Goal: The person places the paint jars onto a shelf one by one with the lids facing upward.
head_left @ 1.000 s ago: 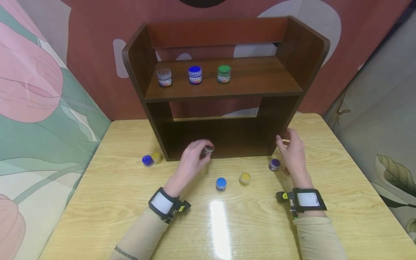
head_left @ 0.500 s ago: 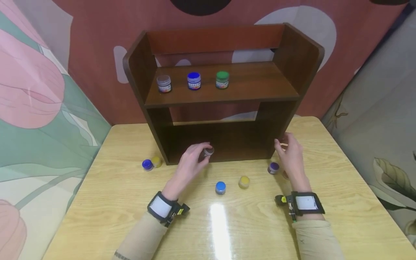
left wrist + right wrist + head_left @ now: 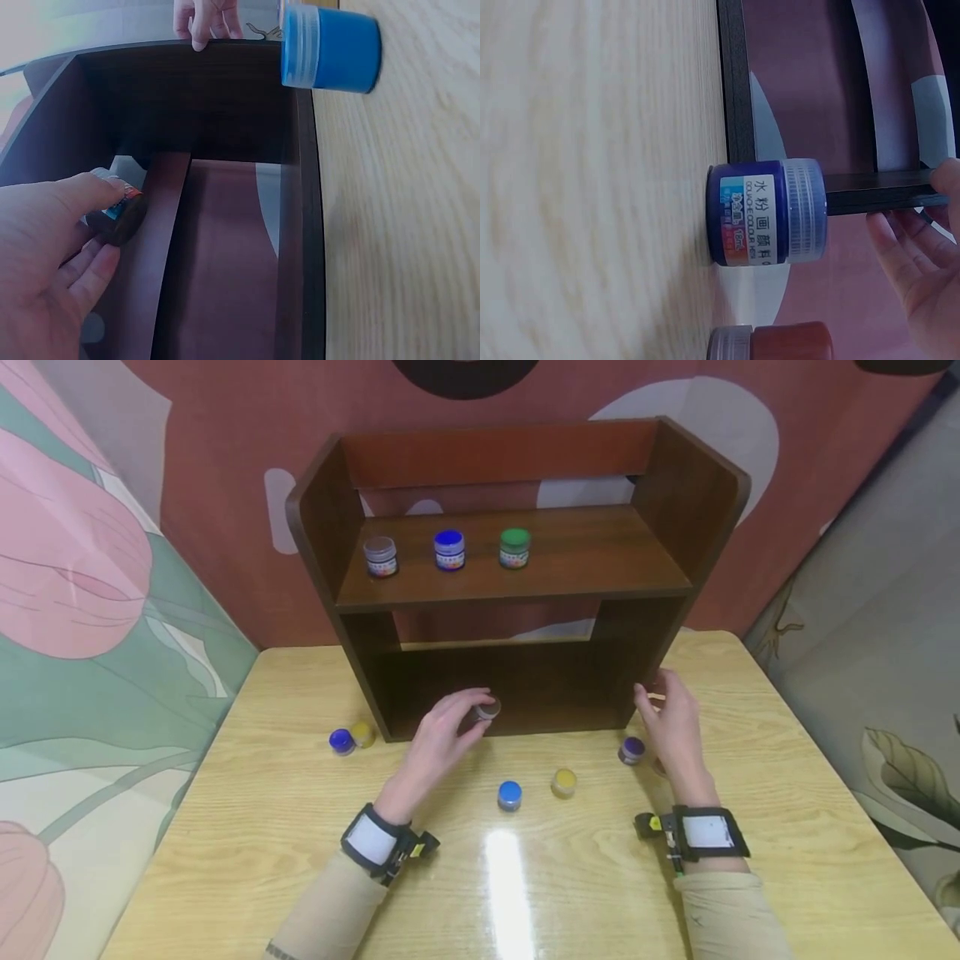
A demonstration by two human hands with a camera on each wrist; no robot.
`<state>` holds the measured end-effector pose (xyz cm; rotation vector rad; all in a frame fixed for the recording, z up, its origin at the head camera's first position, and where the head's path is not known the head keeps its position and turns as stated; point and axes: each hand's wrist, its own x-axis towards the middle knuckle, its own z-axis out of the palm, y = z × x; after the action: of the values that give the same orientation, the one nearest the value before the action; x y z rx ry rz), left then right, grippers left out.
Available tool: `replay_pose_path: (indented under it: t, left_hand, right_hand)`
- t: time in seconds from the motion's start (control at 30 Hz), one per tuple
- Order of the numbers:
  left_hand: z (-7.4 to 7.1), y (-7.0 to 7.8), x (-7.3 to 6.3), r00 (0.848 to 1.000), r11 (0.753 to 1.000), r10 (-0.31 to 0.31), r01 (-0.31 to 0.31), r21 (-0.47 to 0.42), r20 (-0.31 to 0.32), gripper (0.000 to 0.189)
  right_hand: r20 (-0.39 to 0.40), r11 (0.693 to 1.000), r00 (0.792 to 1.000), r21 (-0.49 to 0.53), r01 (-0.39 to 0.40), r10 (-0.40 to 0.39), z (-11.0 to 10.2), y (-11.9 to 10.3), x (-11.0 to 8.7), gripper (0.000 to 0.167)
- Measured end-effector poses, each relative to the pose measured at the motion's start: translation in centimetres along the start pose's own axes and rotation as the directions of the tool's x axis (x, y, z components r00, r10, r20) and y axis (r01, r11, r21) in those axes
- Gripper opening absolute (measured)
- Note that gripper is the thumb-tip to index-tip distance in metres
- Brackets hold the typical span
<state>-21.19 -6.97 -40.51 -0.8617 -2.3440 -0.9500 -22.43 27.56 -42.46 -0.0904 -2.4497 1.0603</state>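
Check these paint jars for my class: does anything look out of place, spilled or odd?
Yes: in the right wrist view, the orange-brown jar near the right hand gripping the shelf appears upside down. Its ribbed lid faces the table, while the purple jar beside it stands lid up. I see no spills.

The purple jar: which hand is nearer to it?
Right. The right hand is just right of the purple jar; the left hand is farther off to its left.

The lower compartment [image 3: 540, 685] leaves passing room until its right side panel [image 3: 637, 647] blocks.
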Motion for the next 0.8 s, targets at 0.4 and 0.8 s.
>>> replay_pose_path:
  t: [0.4, 0.8]
  left_hand:
    - [-0.8, 0.9, 0.3, 0.998, 0.999, 0.022, -0.024, -0.035, -0.059, 0.036]
    - [-2.8, 3.2, 2.9, 0.994, 0.995, 0.054, -0.061, -0.075, -0.096, 0.039]
  right_hand:
    - [0.031, 1.000, 1.000, -0.002, 0.005, -0.005, -0.4, -0.5, 0.0, 0.037]
    - [0.042, 1.000, 0.999, -0.010, -0.006, 0.006, -0.5, -0.5, -0.1, 0.038]
